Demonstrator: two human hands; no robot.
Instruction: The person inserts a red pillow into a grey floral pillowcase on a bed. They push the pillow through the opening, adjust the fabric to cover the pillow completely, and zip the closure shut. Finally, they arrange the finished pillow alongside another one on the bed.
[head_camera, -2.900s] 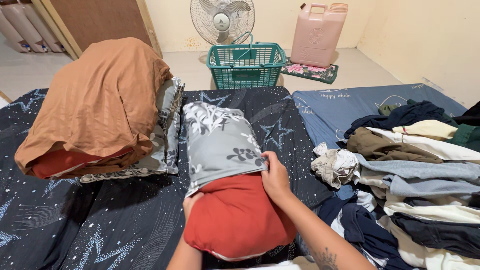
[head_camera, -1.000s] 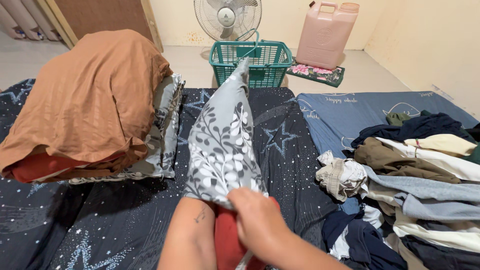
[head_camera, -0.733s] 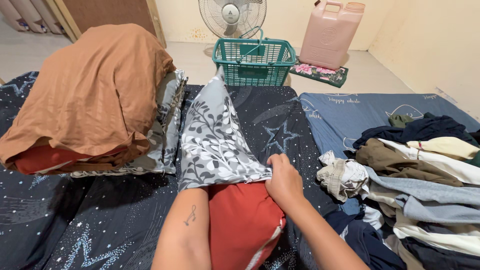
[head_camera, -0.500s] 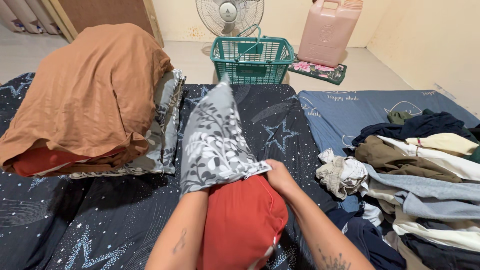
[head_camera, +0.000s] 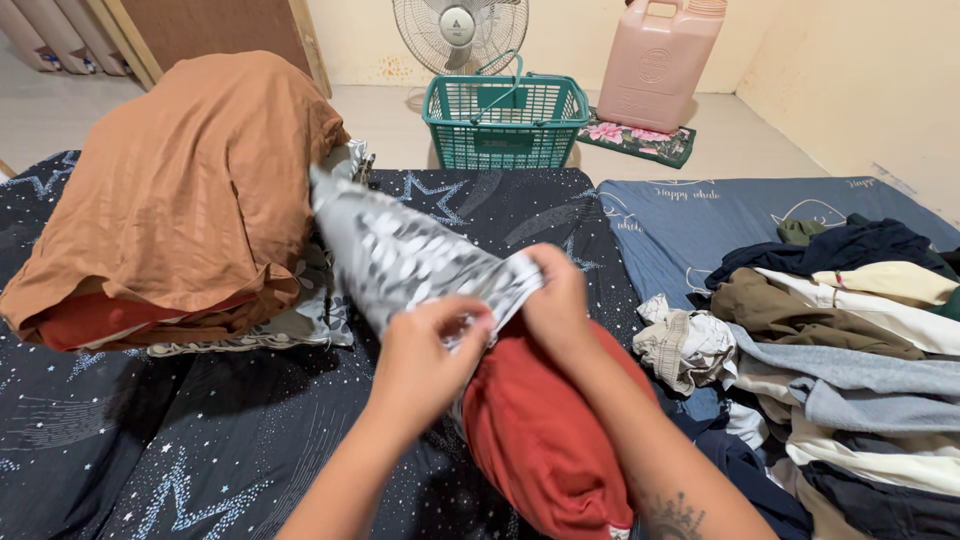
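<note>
Both hands' fingers pinch the grey pillowcase's (head_camera: 400, 255) open edge over the red pillow (head_camera: 545, 440), dark bedsheet (head_camera: 200, 430) alongside.

**Hands and forearms, one pair**

Left hand (head_camera: 425, 360): raised, back toward the camera, fingers curled shut in a pinch, bare forearm running down and to the left.

Right hand (head_camera: 555, 305): just beside the left, slightly farther forward, fingers bent down in a grip (fingertips hidden); forearm tattooed near the lower edge.
</note>
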